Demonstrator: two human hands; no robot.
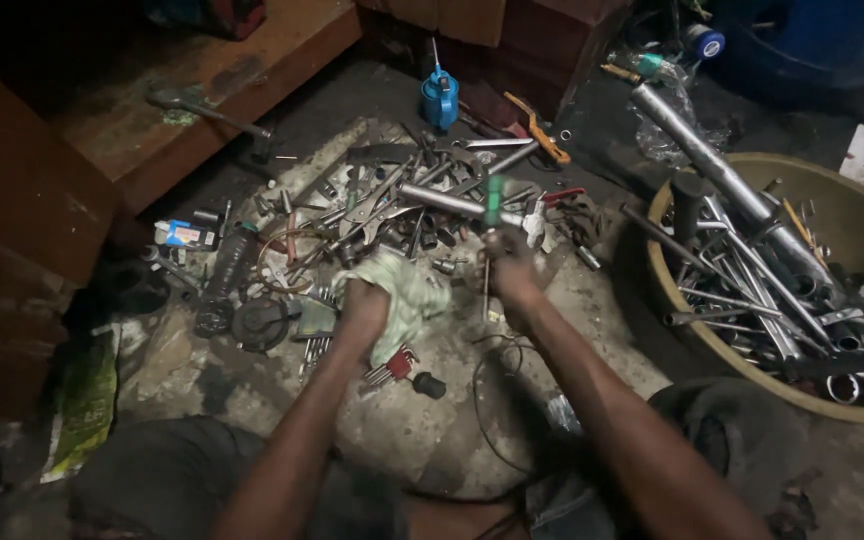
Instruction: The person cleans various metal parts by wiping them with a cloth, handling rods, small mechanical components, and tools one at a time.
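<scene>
1. Looks like a wipe-down in progress: the person's left hand (364,308) is bunched around a pale greenish rag (407,300), and the right hand (508,272) is clenched on a green-handled tool (493,200), held upright just above the pile of tools (402,215) on the concrete floor (422,420).
2. Rag and tool are near each other but apart, so the cleaning stroke itself doesn't seem to be on yet. Best guess is the next move needs the 2 hands brought together, rag wrapped on the shaft, with a firm hold so the tool doesn't slip.
3. The green-handled tool is blurred, so whether it's a screwdriver or something else is anyone's call. Its lower end is hidden behind the right hand.
4. The tan basin (857,225) full of long sockets and bars is cut off at the right edge.
5. Lighting is dim; the small bits in the pile mostly can't be told apart, and the left side past the wooden bench (212,90) is nearly black.
6. A set of red-holder hex keys (392,366) peeks out under the rag, partly covered.
</scene>
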